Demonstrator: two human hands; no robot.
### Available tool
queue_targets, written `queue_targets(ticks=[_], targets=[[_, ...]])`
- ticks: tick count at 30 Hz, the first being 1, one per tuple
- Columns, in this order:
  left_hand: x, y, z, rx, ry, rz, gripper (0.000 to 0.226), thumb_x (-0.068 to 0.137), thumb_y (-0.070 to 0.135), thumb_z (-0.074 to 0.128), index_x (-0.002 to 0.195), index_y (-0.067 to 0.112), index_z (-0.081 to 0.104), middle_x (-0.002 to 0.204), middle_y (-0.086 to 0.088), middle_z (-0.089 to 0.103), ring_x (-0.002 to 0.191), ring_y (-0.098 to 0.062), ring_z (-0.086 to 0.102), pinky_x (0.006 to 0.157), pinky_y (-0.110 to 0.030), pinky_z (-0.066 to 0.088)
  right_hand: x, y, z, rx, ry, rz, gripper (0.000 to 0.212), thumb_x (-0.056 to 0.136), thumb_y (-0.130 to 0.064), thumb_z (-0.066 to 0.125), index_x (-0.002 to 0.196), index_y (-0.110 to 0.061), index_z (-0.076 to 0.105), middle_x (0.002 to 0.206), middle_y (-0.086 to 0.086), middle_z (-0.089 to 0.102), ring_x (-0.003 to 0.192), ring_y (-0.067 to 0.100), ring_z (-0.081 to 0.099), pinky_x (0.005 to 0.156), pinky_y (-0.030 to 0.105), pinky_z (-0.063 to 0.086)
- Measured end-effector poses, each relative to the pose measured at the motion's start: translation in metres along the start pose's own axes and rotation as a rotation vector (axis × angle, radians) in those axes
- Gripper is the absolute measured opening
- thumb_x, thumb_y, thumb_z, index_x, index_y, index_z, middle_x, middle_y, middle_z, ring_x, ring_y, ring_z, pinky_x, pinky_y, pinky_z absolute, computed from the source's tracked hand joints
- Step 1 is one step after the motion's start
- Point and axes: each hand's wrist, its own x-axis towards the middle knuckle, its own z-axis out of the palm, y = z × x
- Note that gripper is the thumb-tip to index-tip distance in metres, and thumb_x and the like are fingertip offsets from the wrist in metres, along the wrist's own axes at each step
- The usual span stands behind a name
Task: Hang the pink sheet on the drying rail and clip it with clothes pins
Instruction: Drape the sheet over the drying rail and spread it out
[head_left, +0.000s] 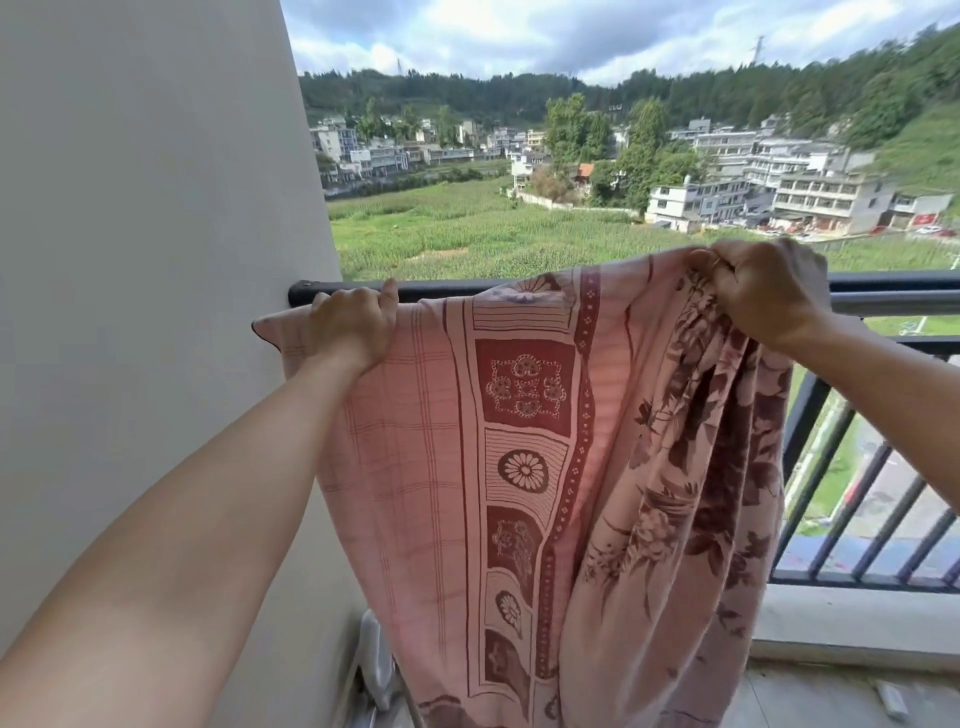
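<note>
The pink sheet (519, 441), printed with dark red flowers and checks, hangs in front of the black balcony rail (457, 289) and reaches down out of view. My left hand (353, 327) grips its top edge near the left corner, right at the rail beside the wall. My right hand (769, 291) holds a bunched part of the top edge slightly above the rail, further right. Between the hands the top edge sags to about rail height. No clothes pins are in view.
A white wall (145, 260) stands close on the left, where the rail ends. The balcony railing's vertical bars (872, 499) run on to the right above a low ledge. A white object (376, 665) lies on the floor at the wall's foot.
</note>
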Motion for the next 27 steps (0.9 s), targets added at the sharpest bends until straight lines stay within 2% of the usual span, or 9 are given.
queue_targets(ticks=[3,7,10,12,14,17,19,21,27], targets=[[0.000,-0.003,0.000,0.020,-0.001,-0.022,0.063,0.103,0.044,0.020,0.103,0.008,0.071,0.107,-0.024,0.068,0.109,-0.041,0.055,0.103,-0.044,0.030,0.021,0.023,-0.020,-0.044,0.139,0.070,0.032,0.100,-0.028,0.044,0.093,-0.005,0.065,0.062,0.016,0.060,0.057,0.029,0.055,0.056,0.030,0.039],[0.004,0.000,0.007,0.044,0.016,0.009,0.066,0.102,0.048,0.015,0.101,0.013,0.071,0.101,-0.021,0.070,0.105,-0.040,0.058,0.103,-0.045,0.033,0.051,0.071,-0.039,-0.029,0.095,0.161,0.064,0.093,-0.068,0.025,0.096,-0.016,0.061,0.079,0.022,0.066,0.071,0.036,0.060,0.067,0.042,0.052],[0.007,-0.002,0.010,0.063,0.004,-0.027,0.071,0.100,0.050,0.013,0.104,0.010,0.071,0.103,-0.023,0.069,0.105,-0.041,0.059,0.103,-0.046,0.034,0.026,0.059,-0.038,-0.145,-0.274,0.208,0.038,0.102,-0.037,0.046,0.085,-0.012,0.068,0.090,0.022,0.068,0.061,0.025,0.053,0.052,0.023,0.036],[0.006,-0.008,0.008,0.064,-0.004,-0.049,0.073,0.098,0.054,0.011,0.106,0.011,0.069,0.106,-0.023,0.068,0.107,-0.044,0.057,0.102,-0.048,0.036,0.014,0.051,-0.028,-0.200,-0.493,0.264,0.033,0.101,-0.036,0.048,0.093,-0.012,0.069,0.080,0.013,0.067,0.060,0.022,0.055,0.053,0.023,0.037],[0.004,-0.012,0.005,0.055,-0.019,-0.049,0.072,0.098,0.054,0.010,0.109,0.012,0.068,0.108,-0.023,0.068,0.107,-0.044,0.056,0.102,-0.049,0.036,0.016,0.031,-0.024,-0.268,-0.512,0.270,0.024,0.101,-0.032,0.050,0.110,-0.017,0.066,0.088,0.006,0.068,0.070,0.020,0.059,0.058,0.025,0.044],[0.003,-0.007,0.005,0.040,-0.035,-0.026,0.072,0.099,0.053,0.009,0.111,0.014,0.068,0.110,-0.021,0.068,0.108,-0.041,0.057,0.104,-0.050,0.034,0.017,-0.028,-0.012,-0.171,-0.420,0.006,0.033,0.101,-0.029,0.050,0.133,-0.024,0.054,0.121,0.004,0.065,0.092,0.020,0.063,0.074,0.029,0.050],[0.003,-0.004,0.004,0.039,-0.046,-0.031,0.071,0.100,0.053,0.010,0.113,0.013,0.067,0.114,-0.022,0.066,0.111,-0.040,0.055,0.105,-0.049,0.032,0.004,-0.076,0.000,0.033,-0.445,-0.184,0.034,0.101,-0.038,0.048,0.129,-0.022,0.056,0.108,0.001,0.069,0.072,0.011,0.060,0.064,0.022,0.045],[0.001,-0.007,0.000,0.039,-0.062,-0.039,0.068,0.102,0.050,0.014,0.111,0.008,0.067,0.117,-0.024,0.064,0.114,-0.042,0.053,0.105,-0.047,0.032,-0.007,-0.096,0.017,0.101,-0.469,-0.288,0.033,0.099,-0.045,0.047,0.123,-0.025,0.059,0.093,-0.001,0.069,0.063,0.010,0.055,0.061,0.027,0.049],[-0.015,0.007,-0.015,0.087,-0.120,0.011,0.061,0.104,0.046,0.016,0.127,0.011,0.059,0.131,-0.023,0.055,0.123,-0.041,0.044,0.107,-0.045,0.026,0.005,-0.067,0.031,0.235,-0.354,-0.163,0.038,0.098,-0.046,0.047,0.104,-0.018,0.072,0.072,-0.003,0.068,0.051,0.016,0.053,0.049,0.018,0.031]])
